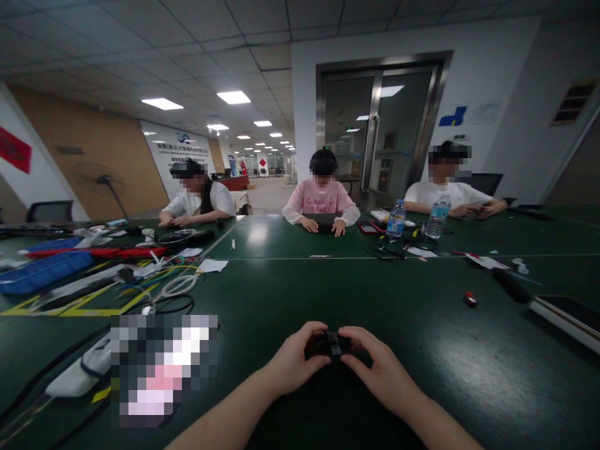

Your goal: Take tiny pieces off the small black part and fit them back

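Observation:
A small black object (334, 342) with a blocky middle part is held between both hands, low over the green table (262, 300). My left hand (300, 356) grips its left side, with the thumb near me and the fingers on the far side. On its right side, my right hand (372, 355) pinches it the same way. Fingers cover both ends of the object, so its exact kind cannot be made out.
A white power strip (79, 365), cables (180, 284) and blue trays (44, 272) crowd the left. Water bottles (396, 219) stand far right, beyond a small red item (470, 299). A white-edged box (567, 319) lies at right. Three people sit across the table.

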Demonstrator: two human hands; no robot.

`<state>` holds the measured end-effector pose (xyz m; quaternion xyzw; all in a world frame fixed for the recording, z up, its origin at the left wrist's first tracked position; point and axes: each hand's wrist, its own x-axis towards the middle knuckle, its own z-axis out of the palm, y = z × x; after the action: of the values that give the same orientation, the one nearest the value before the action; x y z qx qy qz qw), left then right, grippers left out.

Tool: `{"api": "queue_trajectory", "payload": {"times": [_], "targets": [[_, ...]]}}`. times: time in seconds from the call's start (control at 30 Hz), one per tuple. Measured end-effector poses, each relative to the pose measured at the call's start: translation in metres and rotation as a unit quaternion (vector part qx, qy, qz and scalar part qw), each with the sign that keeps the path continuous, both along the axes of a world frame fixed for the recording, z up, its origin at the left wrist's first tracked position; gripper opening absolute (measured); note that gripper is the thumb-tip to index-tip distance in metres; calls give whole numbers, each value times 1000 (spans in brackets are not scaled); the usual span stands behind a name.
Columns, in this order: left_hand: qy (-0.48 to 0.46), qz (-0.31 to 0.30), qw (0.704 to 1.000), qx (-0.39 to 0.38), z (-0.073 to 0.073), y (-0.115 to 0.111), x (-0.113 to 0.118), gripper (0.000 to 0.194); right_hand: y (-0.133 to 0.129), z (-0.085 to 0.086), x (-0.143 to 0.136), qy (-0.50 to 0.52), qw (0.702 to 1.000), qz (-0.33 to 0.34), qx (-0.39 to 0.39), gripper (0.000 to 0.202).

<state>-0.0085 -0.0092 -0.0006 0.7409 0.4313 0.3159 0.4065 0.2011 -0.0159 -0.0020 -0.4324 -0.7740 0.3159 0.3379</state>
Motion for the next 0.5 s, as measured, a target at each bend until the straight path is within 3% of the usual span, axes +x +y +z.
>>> {"api": "queue_trajectory", "payload": {"times": [0.5], "targets": [[40, -10, 999, -26, 5, -1, 2, 50, 11, -17, 3, -9, 997, -28, -75, 38]]}}
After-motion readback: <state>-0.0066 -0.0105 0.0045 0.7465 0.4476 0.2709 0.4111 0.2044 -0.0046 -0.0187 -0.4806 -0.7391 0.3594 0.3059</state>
